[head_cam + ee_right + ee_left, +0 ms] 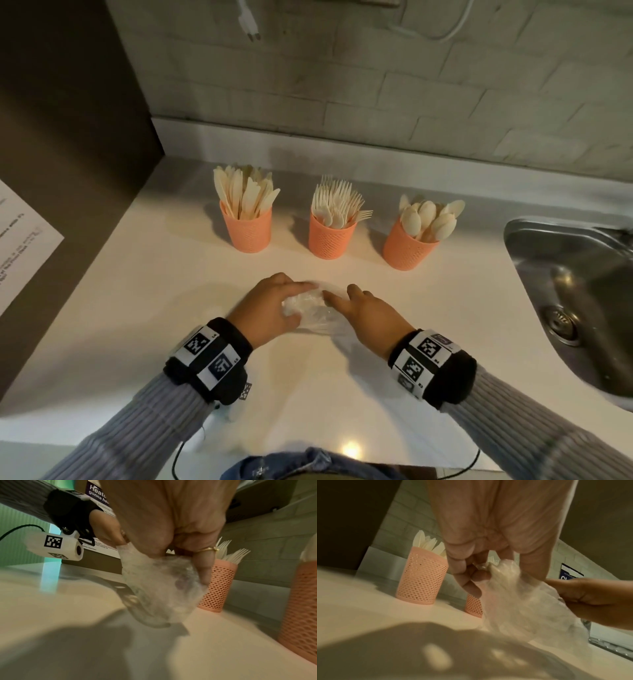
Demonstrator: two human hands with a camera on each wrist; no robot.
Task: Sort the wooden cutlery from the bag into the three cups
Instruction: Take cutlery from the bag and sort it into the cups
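Three orange perforated cups stand in a row at the back of the white counter (144,308). The left cup (247,229) holds knives, the middle cup (331,234) forks and the right cup (408,246) spoons. In front of them a crumpled clear plastic bag (310,310) lies between my hands. My left hand (279,301) pinches the bag (522,608) with curled fingers (467,574). My right hand (354,303) grips its other side (163,588), a ringed finger (205,566) pressing into the plastic. I see no cutlery inside the bag.
A steel sink (565,284) sits at the right edge of the counter. A dark cabinet side (68,154) with a printed sheet (20,246) closes the left. A tiled wall (376,85) with a hanging plug (249,22) runs behind the cups.
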